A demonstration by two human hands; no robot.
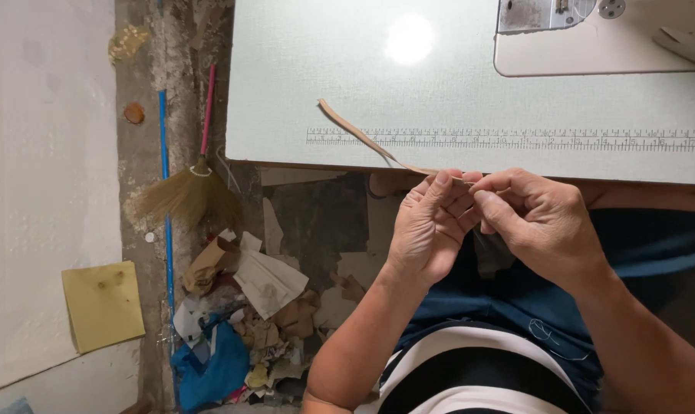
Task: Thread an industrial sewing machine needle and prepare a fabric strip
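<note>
Both hands meet just below the counter point(286, 115) edge, the left hand point(428, 230) and right hand point(543, 226) with fingers point(447, 188) pinched together on one end of a tan fabric strip point(359, 134). From that pinch the strip's long axis runs toward ten o'clock across the counter, its free end well apart from either hand and nearer the left.

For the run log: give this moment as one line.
left hand: pinches tan strip | right hand: pinches strip end, fingertips meeting left | strip: trails over table edge | sewing machine: untouched

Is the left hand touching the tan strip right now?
Touching. The head view shows the left hand pinching the near end of the tan strip at its fingertips, against the right hand.
</note>
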